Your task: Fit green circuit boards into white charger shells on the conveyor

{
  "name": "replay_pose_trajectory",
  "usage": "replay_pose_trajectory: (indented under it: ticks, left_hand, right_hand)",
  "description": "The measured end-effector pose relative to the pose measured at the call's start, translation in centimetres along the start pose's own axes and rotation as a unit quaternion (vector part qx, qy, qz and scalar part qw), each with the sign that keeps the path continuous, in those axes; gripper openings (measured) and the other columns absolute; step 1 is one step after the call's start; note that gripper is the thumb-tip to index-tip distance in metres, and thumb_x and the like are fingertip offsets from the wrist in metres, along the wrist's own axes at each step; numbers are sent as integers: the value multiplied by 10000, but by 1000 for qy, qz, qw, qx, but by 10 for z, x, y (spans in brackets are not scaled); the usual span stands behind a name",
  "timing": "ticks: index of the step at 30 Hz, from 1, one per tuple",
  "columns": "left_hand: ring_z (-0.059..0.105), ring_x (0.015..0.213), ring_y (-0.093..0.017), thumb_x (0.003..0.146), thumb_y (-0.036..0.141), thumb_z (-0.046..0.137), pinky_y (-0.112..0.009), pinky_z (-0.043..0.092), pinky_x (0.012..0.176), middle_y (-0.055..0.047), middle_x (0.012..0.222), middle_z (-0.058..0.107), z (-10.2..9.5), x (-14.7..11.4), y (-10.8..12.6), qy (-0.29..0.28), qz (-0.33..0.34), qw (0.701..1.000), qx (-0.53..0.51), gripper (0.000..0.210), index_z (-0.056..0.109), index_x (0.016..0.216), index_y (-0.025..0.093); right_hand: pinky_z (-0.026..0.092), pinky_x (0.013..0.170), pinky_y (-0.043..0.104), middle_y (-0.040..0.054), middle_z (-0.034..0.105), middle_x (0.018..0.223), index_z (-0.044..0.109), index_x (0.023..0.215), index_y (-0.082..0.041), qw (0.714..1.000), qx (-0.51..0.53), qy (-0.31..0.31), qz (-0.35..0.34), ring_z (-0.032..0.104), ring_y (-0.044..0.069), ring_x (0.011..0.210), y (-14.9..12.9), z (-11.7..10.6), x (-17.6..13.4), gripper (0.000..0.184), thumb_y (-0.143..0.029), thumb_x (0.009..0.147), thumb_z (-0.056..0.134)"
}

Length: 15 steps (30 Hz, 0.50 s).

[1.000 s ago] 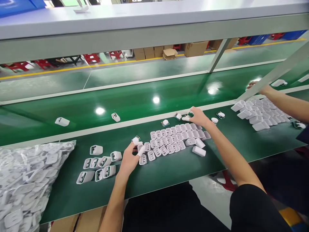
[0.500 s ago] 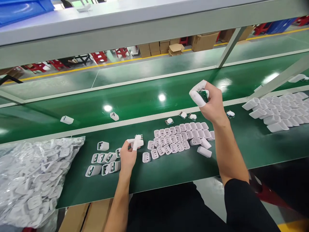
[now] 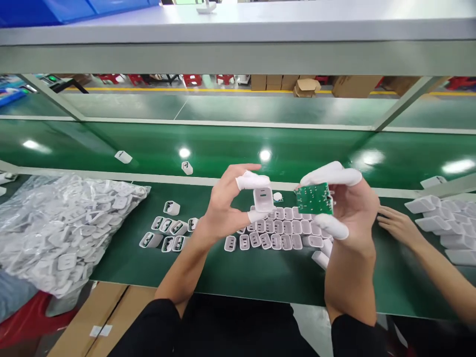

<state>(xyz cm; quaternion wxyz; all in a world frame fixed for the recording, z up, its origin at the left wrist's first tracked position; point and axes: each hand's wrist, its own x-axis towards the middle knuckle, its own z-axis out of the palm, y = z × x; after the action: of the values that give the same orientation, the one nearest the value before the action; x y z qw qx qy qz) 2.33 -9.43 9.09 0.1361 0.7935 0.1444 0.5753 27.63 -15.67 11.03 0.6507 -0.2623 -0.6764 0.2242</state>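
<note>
Between thumb and forefinger, my left hand (image 3: pixel 227 206) pinches a white charger housing (image 3: pixel 264 200), its open end turned toward me. White finger covers are on the tips of both hands. My right hand (image 3: pixel 351 203) grips a green circuit board (image 3: pixel 315 199) by its edges, its soldered side facing me, to the right of the housing and apart from it. Below both hands, rows of empty white housings (image 3: pixel 286 242) stand on the green bench. Left of my left forearm are several housings with boards inside (image 3: pixel 178 227).
A plastic bag of white parts (image 3: pixel 70 233) lies at the left. Another person's hand (image 3: pixel 399 225) reaches in from the right, near stacked white housings (image 3: pixel 461 225). A shelf (image 3: pixel 238 37) spans above the bench, and two housings lie on the green strip behind.
My left hand has risen from the bench with a housing. My right hand has come down closer to it, holding the board. My view has turned, and another person's hand has appeared at right.
</note>
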Motion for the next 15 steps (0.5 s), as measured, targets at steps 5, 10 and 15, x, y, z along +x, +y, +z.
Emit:
replay_pose_trajectory:
  ticks: [5, 10, 15]
  left_hand:
    - [826, 1061, -264, 856, 298, 1056, -426, 727, 825, -73, 1194, 768, 15, 8, -16, 0, -5, 997, -80, 667, 762, 1456, 301]
    - [828, 1020, -236, 893, 201, 1001, -365, 721, 775, -73, 1152, 825, 17, 6, -28, 0, 20, 994, -105, 627, 754, 1467, 258]
    - [859, 1050, -256, 905, 163, 983, -356, 734, 771, -106, 1184, 849, 12, 7, -32, 6, 30, 993, -110, 622, 762, 1483, 231]
  right_hand:
    - [757, 763, 488, 74, 854, 1071, 837, 1308, -328, 998, -44, 17, -40, 841, 312, 966, -2, 5, 4, 485, -395, 870, 1034]
    - [807, 806, 526, 68, 898, 1150, 855, 1357, -356, 997, -48, 20, -54, 884, 330, 1019, 7, 13, 0, 603, -358, 803, 1093]
    - [817, 945, 561, 69, 913, 1254, 850, 1415, -331, 999, -13, -3, -38, 895, 348, 1152, 19, 21, -5, 663, -282, 802, 1098]
